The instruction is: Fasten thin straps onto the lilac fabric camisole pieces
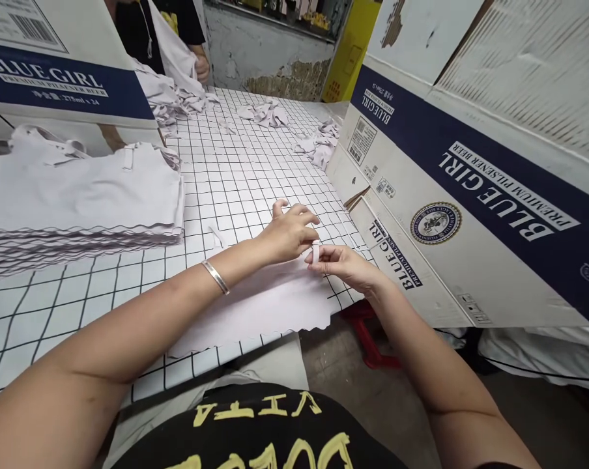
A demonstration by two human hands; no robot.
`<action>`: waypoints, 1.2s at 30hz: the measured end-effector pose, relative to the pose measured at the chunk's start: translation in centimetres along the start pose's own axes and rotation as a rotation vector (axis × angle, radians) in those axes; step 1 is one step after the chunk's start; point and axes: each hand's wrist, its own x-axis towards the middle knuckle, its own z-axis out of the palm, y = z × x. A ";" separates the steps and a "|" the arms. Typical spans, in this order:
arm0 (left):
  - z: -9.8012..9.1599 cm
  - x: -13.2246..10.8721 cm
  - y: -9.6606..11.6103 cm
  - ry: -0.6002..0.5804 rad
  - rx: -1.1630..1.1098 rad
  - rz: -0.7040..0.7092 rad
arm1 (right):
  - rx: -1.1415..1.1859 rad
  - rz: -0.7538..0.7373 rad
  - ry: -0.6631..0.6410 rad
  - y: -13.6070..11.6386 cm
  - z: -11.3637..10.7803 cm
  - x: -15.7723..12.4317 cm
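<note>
A pale lilac fabric panel [270,303] lies along the table's near edge, its wavy border hanging slightly over. My right hand [343,266] pinches a narrow pale fabric strip [316,253] at the panel's far right corner. Just left of it, my left hand [289,233] is bent over the panel, with its thumb and forefinger drawn together at the strip's upper end and the other fingers raised apart. The exact contact of the left fingertips is partly hidden. A small loose strip [217,236] of the same fabric rests behind my left wrist.
A stack of cut fabric panels [79,195] stands at left before a beer carton [64,78]. Large cartons [470,176] wall off the right side. Fabric heaps [265,113] lie on the checked tabletop [236,176]. Across the table, another person's hand [201,65] holds cloth. A red stool [373,345] is below.
</note>
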 end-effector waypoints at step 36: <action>5.2 -8.3 2.6 -0.067 -0.320 -0.673 | -0.461 -0.141 0.121 3.9 3.5 3.8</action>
